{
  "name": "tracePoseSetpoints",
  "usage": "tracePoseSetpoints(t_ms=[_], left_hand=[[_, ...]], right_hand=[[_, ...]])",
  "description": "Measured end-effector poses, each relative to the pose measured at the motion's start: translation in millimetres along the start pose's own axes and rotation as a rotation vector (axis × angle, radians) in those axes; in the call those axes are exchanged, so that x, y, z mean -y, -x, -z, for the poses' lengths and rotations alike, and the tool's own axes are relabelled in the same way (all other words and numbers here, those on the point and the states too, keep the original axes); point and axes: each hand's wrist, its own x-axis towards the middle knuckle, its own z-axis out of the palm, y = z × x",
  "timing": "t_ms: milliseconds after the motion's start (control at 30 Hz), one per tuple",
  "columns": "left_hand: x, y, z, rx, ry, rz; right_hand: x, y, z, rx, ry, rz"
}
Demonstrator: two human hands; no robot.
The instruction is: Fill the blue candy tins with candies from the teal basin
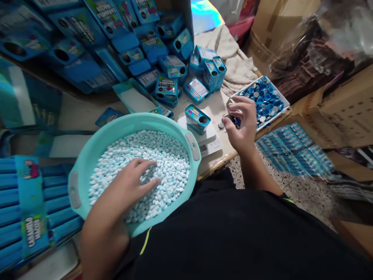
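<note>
My left hand rests in a turquoise plastic bowl, its thumb and fingers apart. The fingertips touch the small white and pale blue candies filling the bowl. To the right, the fingers of my right hand curl around a small dark and blue shiny thing, mostly hidden by the hand. A small silvery disc lies beside that hand. Between bowl and right hand, a blue candy box with a round hole on top stands on a white scale.
A white tray of blue and silver caps sits behind my right hand. Several blue candy boxes stand behind the bowl, below a large carton of more boxes. Packed blue boxes lie left; wrapped ones lie lower right.
</note>
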Motion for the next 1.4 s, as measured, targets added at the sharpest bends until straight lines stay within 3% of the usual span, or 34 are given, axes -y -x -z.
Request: tracePoseSetpoints(t_ms=[67,267,600,800,867,933,1033,1100,1167,1267,1333,1400], left_hand=[[0.2,-1.0,0.4,-0.004,0.003,0.002],[5.7,-4.7,-2.5,-0.021,0.031,-0.004],[-1.3,-4.7,1.9,0.009,0.054,0.031],[-2.7,-2.2,1.0,-0.02,0.039,-0.016],[-5.9,2.8,0.1,-0.132,0.037,-0.064],[-10.2,9.1,-0.6,-0.335,0.039,-0.134],[-16.4,18.0,-1.3,-0.653,0.144,-0.308],[-19.2,23.9,-1.4,-0.814,0.248,-0.444],[-20.6,31.2,-1.8,-0.872,0.292,-0.496],[-18.8,43.2,-5.8,-0.859,0.282,-0.446],[-13.6,48.1,-11.3,-0.915,0.287,-0.401],[-4.5,48.2,-17.7,-1.016,0.326,-0.313]], right_hand=[[-6.7,6.5,6.4,-0.037,0.077,-0.039],[-15.7,23.1,6.7,0.079,0.076,-0.157],[-8.8,4.1,-1.2,0.268,0.07,-0.122],[-5.3,-0.8,-31.2,0.474,-0.129,-0.08],[-1.4,-5.1,-40.0,0.469,-0.154,-0.096],[9.0,-11.5,-40.4,0.391,-0.129,-0.086],[38.7,-21.1,-28.9,0.305,-0.208,0.062],[64.9,-24.0,-21.6,0.383,-0.343,0.191],[91.6,-22.8,-20.1,0.558,-0.423,0.28],[122.9,-15.5,-29.5,0.773,-0.485,0.464],[132.6,-11.8,-41.8,0.796,-0.515,0.55],[133.2,-12.1,-59.1,0.768,-0.446,0.492]])
